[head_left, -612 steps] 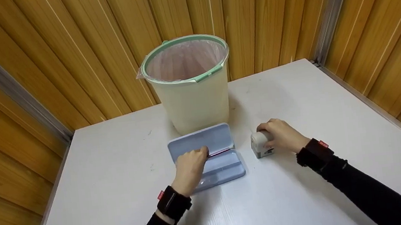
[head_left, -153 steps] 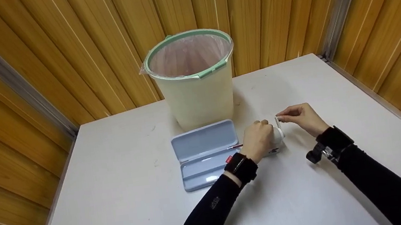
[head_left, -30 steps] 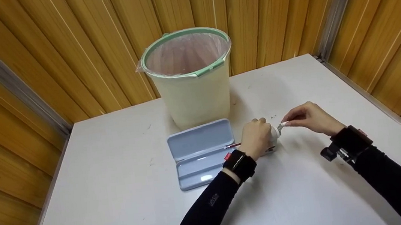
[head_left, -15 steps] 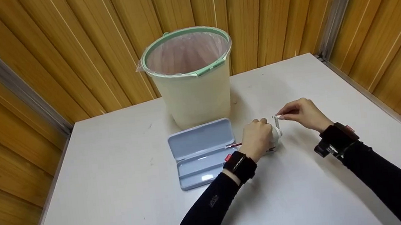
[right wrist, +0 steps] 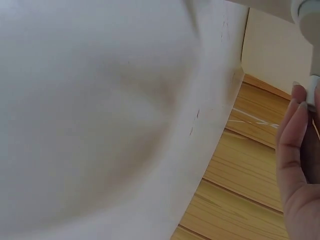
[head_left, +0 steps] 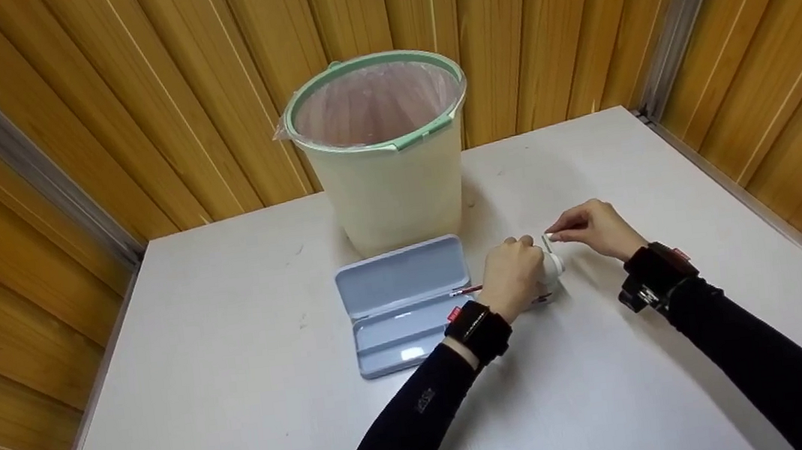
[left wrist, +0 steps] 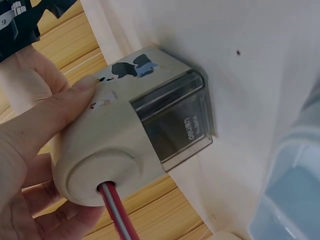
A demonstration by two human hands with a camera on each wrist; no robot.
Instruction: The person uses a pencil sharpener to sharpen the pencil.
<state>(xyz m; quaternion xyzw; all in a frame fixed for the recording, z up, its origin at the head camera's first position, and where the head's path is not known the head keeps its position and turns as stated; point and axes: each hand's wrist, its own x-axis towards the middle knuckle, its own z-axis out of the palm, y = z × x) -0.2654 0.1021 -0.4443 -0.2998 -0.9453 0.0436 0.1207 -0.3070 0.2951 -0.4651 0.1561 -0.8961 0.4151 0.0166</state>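
My left hand (head_left: 512,273) grips a white crank pencil sharpener (left wrist: 115,127) standing on the table, its thumb and fingers wrapped around the body. Black cow-like patches mark the sharpener's side, and a clear shavings drawer (left wrist: 175,122) forms its lower part. A red striped pencil (left wrist: 118,212) sticks out of the round front hole; its other end is hidden inside. On the sharpener's far side, my right hand (head_left: 598,229) pinches the white knob (right wrist: 312,92) of the crank between thumb and fingertips. The crank arm (head_left: 547,244) points upward.
Left of the sharpener lies an opened blue pencil case (head_left: 412,322), its lid tipped back. Behind it stands a cream bin (head_left: 398,195) with a green rim and a clear liner. Wood-patterned walls (head_left: 204,89) border the white table (head_left: 219,351).
Earliest, the left hand held the pencil over the case while the right gripped the sharpener. Later the left holds the sharpener. Within the last second, the right hand swung the crank from lower right to upright.
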